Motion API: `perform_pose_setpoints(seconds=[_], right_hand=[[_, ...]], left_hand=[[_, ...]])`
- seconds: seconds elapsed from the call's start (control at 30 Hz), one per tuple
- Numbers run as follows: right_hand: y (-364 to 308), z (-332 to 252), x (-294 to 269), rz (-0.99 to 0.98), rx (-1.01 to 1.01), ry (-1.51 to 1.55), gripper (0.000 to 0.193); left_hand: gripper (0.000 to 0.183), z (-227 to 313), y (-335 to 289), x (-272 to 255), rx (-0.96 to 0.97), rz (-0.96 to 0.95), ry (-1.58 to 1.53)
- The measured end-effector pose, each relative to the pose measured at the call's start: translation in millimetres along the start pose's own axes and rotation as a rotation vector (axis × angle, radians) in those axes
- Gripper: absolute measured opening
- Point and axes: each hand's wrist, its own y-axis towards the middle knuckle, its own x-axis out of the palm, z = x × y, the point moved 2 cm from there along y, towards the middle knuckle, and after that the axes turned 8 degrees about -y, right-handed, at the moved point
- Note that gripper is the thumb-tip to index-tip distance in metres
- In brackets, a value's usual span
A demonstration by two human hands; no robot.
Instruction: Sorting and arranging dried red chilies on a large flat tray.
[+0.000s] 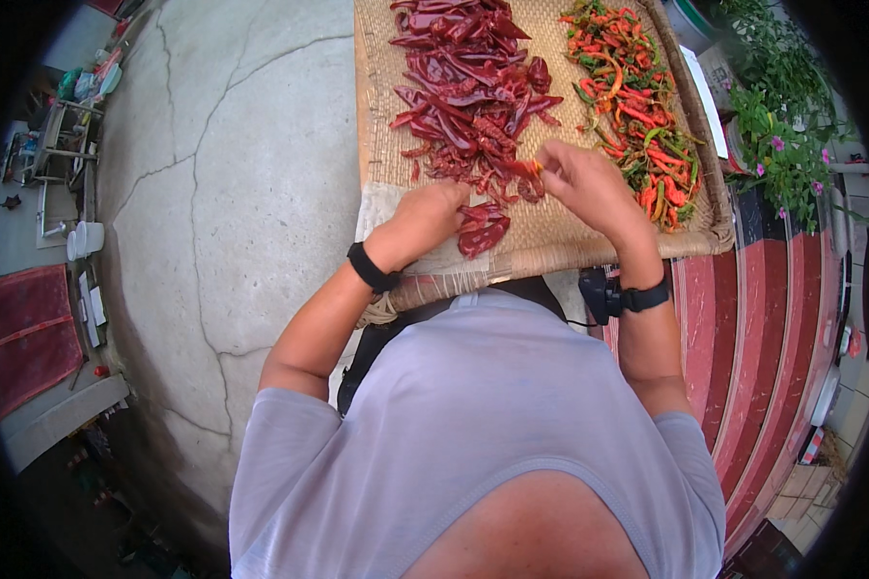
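A shallow woven tray lies in front of me with chili peppers sorted in two heaps. Dark red dried chilies run down its left and middle part, while smaller red, orange and green chilies cover the right side. My right hand pinches a small orange-red chili by one end, at the near edge of the dark heap. Closed fingers of my left hand rest at the tray's near left part, against a few dark red chilies; what they grip is hidden.
Cracked concrete floor spreads to the left. Red striped steps lie to the right, with potted plants with pink flowers beyond the tray. White buckets and a dark red mat are at the far left.
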Motion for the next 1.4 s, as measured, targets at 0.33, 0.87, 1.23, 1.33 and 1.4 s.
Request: perform_pose_setpoints(seconds=[0.33, 0.87, 1.23, 1.33, 1.4], right_hand=[[22, 30, 71, -0.142, 0.184, -0.161, 0.038], [24, 5, 39, 0.108, -0.006, 0.244, 0.03], [-20, 11, 66, 0.026, 0.087, 0.154, 0.037], [-29, 14, 63, 0.016, 0.146, 0.173, 0.036], [-35, 21, 60, 0.003, 0.18, 0.185, 0.036]], left_hand=[[0.033, 22, 16, -42, 0.181, 0.555, 0.172], [0.054, 29, -2, 23, -0.092, -0.224, 0.094], [0.053, 31, 7, 13, -0.206, -0.276, 0.033], [0.052, 25, 8, 15, -0.13, -0.23, 0.094], [0.05, 23, 8, 7, -0.104, -0.168, 0.117]])
